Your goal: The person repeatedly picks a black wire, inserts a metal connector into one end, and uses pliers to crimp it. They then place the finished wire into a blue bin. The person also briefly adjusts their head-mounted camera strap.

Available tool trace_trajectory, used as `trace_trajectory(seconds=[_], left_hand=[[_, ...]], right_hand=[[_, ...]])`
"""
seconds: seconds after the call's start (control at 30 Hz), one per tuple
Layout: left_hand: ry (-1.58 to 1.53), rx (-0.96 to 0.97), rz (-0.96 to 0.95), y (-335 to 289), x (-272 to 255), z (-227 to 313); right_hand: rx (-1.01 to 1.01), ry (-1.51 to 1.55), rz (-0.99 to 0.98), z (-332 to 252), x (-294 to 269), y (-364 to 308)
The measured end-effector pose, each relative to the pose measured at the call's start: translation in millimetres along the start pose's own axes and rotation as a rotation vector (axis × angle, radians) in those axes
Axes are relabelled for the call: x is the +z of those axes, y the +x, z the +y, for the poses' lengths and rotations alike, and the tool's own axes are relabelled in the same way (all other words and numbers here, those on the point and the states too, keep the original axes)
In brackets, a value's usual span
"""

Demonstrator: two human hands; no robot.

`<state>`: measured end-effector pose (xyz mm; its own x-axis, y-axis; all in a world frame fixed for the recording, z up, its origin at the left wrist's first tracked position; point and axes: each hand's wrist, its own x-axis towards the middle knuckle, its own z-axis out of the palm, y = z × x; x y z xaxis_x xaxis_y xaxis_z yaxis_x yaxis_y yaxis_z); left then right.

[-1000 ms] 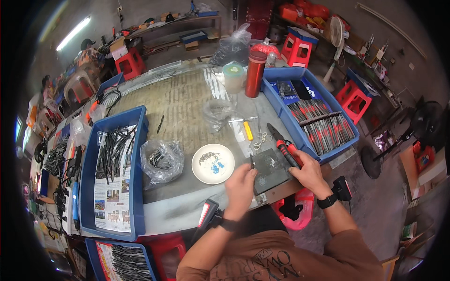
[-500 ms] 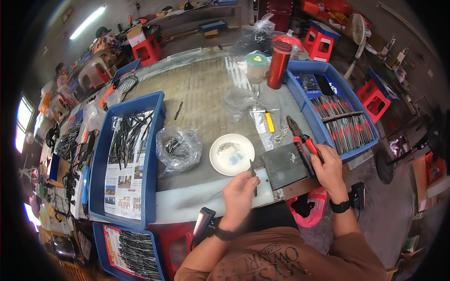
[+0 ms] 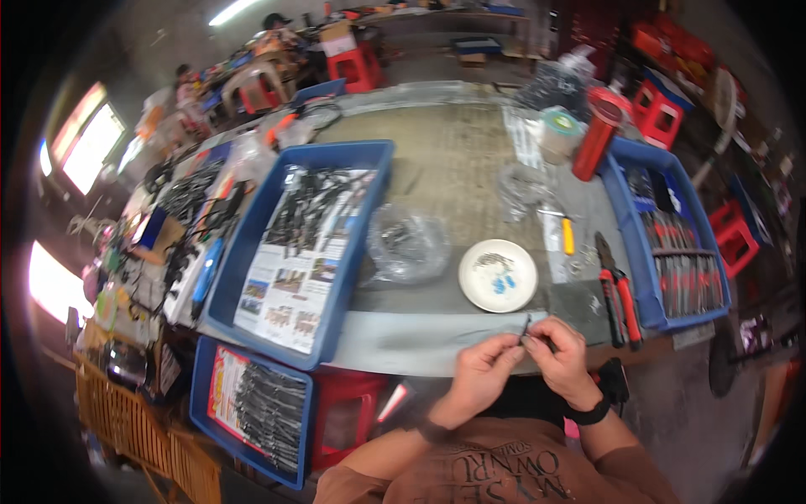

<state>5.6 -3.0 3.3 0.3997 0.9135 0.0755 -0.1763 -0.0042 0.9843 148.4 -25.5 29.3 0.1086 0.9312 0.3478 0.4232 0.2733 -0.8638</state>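
Note:
My left hand [image 3: 483,376] and my right hand [image 3: 561,361] meet at the table's front edge, fingertips pinched together. Between them a thin dark strip [image 3: 526,326] points upward; its lower part is hidden by the fingers. Just beyond sits a white dish [image 3: 481,296] with small dark bits and a few blue pieces in it. Red-handled pliers [image 3: 627,309] lie to the right of my right hand, untouched, partly over a dark flat block [image 3: 578,304].
Left of the dish are a clear plastic bag [image 3: 409,244] and a blue tray [image 3: 312,349] of black strips on newspaper. A second blue tray [image 3: 306,437] stands lower left. To the right are a yellow-handled tool [image 3: 568,237], a red flask [image 3: 598,141] and another blue tray [image 3: 676,317].
My right hand has let go of the pliers, which now lie on the table, and has come to the strip beside my left hand. The view has swung left and is blurred.

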Motion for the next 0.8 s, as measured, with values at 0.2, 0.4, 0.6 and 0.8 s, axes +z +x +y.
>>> trace_trajectory(seconds=[0.2, 0.4, 0.6, 0.8], left_hand=[[0.131, 0.065, 0.053, -3.5, 0.3, -1.9], [0.466, 0.396, 0.107, 0.5, -9.2, 5.1], [0.306, 0.061, 0.219, -11.5, -46.3, 33.2], [0.204, 0.083, 0.476, -41.6, -115.7, 68.7]], right_hand=[[-0.223, -0.143, 0.037, 6.0, 9.4, 0.3], [-0.12, -0.023, 0.052, 11.3, 17.9, -3.4], [-0.039, 0.006, -0.02, 19.4, 24.8, -4.5], [-0.064, -0.024, -0.148, 24.2, 33.9, -3.7]])
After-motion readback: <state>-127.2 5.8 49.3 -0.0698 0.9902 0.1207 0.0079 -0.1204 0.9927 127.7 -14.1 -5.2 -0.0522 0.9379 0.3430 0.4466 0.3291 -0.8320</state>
